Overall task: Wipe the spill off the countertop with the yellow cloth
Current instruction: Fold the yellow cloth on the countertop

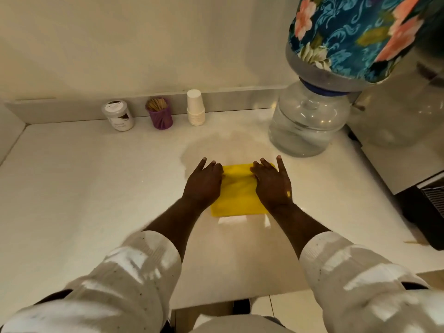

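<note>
I press my left hand (204, 182) and right hand (272, 185) flat, fingers spread and gripping nothing, on the yellow cloth (237, 191), just near the spill (223, 145) on the worktop (84, 188).

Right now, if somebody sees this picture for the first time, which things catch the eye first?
The yellow cloth in the centre, pressed flat on the white countertop by the left hand and right hand. Just beyond it spreads the grey spill. At upper right, a water bottle carries a floral cover.
</note>
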`<state>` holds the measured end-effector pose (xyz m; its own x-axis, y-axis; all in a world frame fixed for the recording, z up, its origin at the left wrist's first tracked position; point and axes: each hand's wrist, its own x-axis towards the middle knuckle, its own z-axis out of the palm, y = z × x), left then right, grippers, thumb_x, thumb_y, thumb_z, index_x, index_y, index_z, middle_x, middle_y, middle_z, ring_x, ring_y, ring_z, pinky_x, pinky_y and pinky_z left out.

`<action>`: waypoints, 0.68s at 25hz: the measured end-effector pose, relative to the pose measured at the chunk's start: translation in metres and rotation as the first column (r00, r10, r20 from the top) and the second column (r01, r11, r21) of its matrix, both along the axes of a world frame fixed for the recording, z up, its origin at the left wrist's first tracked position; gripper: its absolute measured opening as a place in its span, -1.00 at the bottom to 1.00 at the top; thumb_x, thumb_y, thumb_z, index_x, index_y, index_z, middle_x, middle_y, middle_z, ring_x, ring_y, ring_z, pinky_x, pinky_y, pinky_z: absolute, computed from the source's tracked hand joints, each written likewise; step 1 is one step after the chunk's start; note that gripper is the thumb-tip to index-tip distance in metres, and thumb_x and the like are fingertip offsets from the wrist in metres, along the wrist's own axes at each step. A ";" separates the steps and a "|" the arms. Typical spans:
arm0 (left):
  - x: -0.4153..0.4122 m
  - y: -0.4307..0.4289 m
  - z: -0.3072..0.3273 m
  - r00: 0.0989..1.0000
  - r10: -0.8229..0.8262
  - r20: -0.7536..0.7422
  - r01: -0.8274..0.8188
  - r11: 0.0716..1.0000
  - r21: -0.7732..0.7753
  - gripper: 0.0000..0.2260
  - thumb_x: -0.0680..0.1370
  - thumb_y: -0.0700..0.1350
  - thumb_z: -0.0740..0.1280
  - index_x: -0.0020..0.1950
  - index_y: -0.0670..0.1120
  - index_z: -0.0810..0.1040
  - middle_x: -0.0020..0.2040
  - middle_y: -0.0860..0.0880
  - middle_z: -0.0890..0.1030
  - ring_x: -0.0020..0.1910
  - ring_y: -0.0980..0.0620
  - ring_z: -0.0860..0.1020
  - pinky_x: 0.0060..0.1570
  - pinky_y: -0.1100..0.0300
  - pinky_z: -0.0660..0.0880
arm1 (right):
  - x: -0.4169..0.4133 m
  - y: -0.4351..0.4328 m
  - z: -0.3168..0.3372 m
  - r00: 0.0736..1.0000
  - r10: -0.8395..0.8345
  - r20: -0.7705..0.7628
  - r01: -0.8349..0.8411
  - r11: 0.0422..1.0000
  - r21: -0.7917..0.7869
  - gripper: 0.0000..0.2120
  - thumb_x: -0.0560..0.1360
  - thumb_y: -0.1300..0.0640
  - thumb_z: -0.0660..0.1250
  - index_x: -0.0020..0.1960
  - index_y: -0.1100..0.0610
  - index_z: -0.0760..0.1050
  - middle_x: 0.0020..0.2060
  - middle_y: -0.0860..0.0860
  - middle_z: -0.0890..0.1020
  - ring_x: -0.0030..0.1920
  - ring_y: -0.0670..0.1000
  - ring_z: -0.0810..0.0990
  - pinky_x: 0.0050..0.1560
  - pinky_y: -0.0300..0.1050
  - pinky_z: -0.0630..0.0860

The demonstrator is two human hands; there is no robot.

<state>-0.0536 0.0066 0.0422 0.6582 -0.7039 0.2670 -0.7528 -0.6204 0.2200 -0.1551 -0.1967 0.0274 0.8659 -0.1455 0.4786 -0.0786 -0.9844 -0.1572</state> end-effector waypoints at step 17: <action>0.005 -0.071 -0.054 0.974 0.128 -0.187 -0.105 0.986 0.128 -0.38 0.62 0.11 -0.02 0.55 -0.25 0.29 0.57 -0.27 0.27 0.57 -0.26 0.21 0.52 -0.16 0.12 | 0.035 -0.056 -0.071 0.961 0.039 -0.275 0.008 0.986 0.169 -0.43 0.62 -0.05 0.03 0.47 0.24 0.45 0.44 0.21 0.49 0.45 0.24 0.45 0.50 0.30 0.20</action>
